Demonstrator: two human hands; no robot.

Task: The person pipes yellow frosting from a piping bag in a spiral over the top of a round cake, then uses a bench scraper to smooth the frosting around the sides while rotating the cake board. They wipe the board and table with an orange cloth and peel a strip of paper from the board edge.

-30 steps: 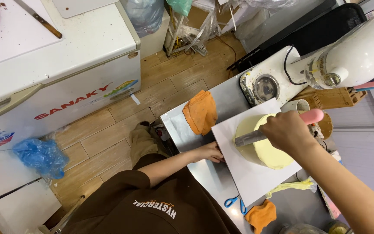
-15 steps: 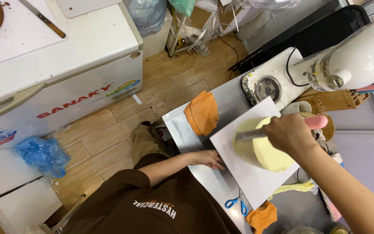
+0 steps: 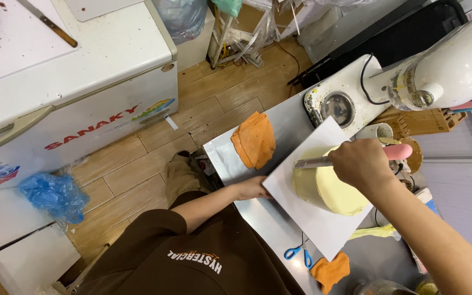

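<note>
While the right hand [image 3: 363,164] clamps the spatula [image 3: 323,161], its blade touches the cake [image 3: 326,188]

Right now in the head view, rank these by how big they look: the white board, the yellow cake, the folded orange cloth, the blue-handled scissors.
Largest to smallest:
1. white board
2. yellow cake
3. folded orange cloth, though not far below the cake, so that gap is unsure
4. blue-handled scissors
</note>
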